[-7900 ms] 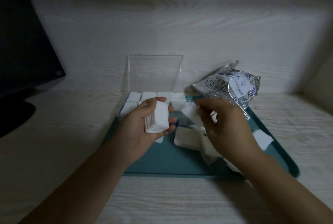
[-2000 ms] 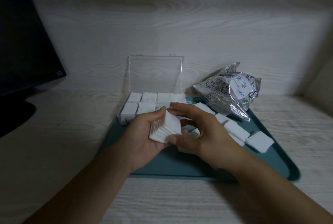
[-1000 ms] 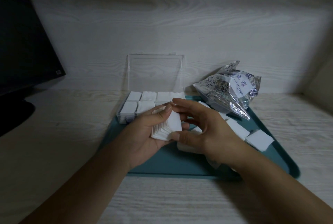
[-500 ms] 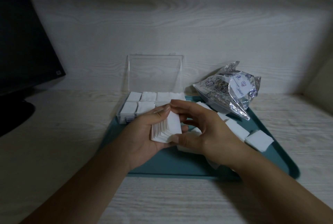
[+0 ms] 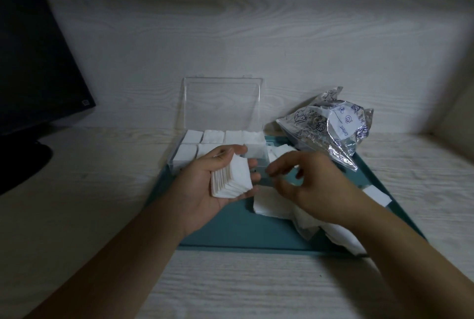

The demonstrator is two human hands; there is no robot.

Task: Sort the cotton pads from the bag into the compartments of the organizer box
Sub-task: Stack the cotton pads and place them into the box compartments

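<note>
On the near part of the pale wood desk [image 5: 230, 288], two bare forearms reach forward over a teal tray [image 5: 238, 234]. The left hand [image 5: 213, 185] is turned palm up above the tray's left half, its thumb and fingers curled round a stack [image 5: 232, 177] of square white cotton pads that fans out slightly at its edges. The right hand [image 5: 307, 185] hovers just beside it, apart from the stack, palm down with fingers bent toward the tray; it is blurred, and I cannot tell whether its fingertips pinch anything. Under and around that hand, loose pads [image 5: 272, 205] lie scattered on the tray, some overlapping, with one single pad [image 5: 377, 195] lying apart near the tray's right rim. Beyond the hands, the clear box [image 5: 261, 162] sits at the tray's far left, its lid [image 5: 223, 103] standing open and upright against the wall. Its far-row compartments and the visible near ones on the left hold white pads; the rest of the near row is hidden behind the left hand. To the right of the box, a crumpled clear bag [image 5: 325, 126] with blue print rests on the tray's far right corner. At far left stands a dark monitor [image 5: 33, 62].
</note>
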